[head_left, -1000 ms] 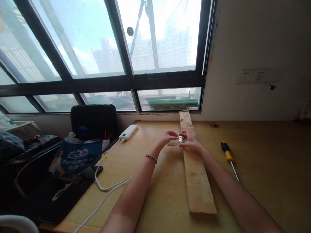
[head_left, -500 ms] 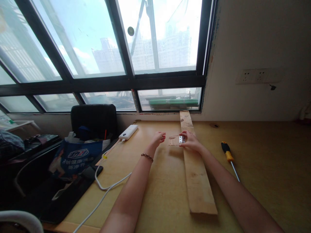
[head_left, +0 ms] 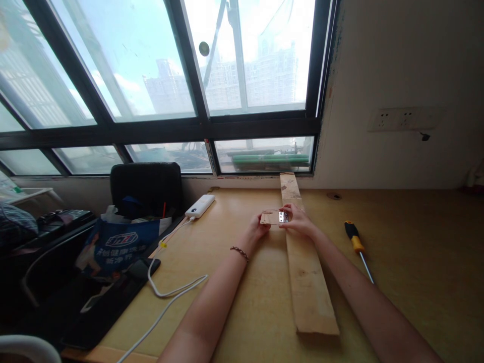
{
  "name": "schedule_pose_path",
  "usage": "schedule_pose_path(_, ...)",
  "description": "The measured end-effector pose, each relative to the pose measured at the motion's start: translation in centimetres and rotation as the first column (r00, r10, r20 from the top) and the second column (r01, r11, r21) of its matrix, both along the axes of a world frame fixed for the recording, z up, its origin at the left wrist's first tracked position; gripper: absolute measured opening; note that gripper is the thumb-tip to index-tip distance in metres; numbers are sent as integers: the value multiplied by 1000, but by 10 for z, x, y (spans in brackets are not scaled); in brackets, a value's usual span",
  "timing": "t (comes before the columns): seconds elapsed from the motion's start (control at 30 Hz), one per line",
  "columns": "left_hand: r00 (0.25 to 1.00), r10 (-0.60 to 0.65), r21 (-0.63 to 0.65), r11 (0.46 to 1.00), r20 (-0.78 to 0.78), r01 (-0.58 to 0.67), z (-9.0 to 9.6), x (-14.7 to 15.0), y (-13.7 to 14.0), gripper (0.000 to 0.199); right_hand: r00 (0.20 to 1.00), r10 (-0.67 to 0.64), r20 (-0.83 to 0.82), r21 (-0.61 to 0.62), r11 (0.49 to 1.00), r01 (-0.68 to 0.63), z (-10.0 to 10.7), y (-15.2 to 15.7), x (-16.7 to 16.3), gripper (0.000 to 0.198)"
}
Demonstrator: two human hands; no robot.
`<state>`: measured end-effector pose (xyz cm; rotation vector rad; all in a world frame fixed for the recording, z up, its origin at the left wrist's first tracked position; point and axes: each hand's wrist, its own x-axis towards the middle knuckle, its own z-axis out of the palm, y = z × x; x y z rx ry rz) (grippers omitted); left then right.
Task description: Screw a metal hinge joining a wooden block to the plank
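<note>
A small piece of wood is between my two hands, above the left edge of a long plank. At its right end sits a metal hinge with holes in it. My right hand pinches the hinge from top and bottom with thumb and fingers. My left hand is closed around the left end of the wood piece, its fingers partly under it. Whether the hinge is fastened to the wood cannot be made out.
A screwdriver with a black and yellow handle lies right of the plank. A white power bank with a white cable is at the table's left. Beyond that edge stand a black chair and a blue bag. Windows rise behind.
My left hand has moved right and taken hold of the wood piece's left end. The right hand stays on the hinge, nearly in place.
</note>
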<state>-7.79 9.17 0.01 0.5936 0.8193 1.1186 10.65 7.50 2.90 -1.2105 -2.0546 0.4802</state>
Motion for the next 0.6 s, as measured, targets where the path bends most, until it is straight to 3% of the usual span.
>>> schedule_pose_path(0.3,953,-174,8,984,247,177,-6,12,-19,16,1000,1,-8,-2,1000,-1,0,-1,0,61)
schedule_pose_path(0.4,945,-140,20,990,294,141,-10,20,-19,17,1000,4,-8,10,1000,-4,-2,1,0,61)
schedule_pose_path(0.6,968,-107,60,994,227,95,-16,27,-17,16,999,24,-34,-2,1000,-24,-5,4,0,65)
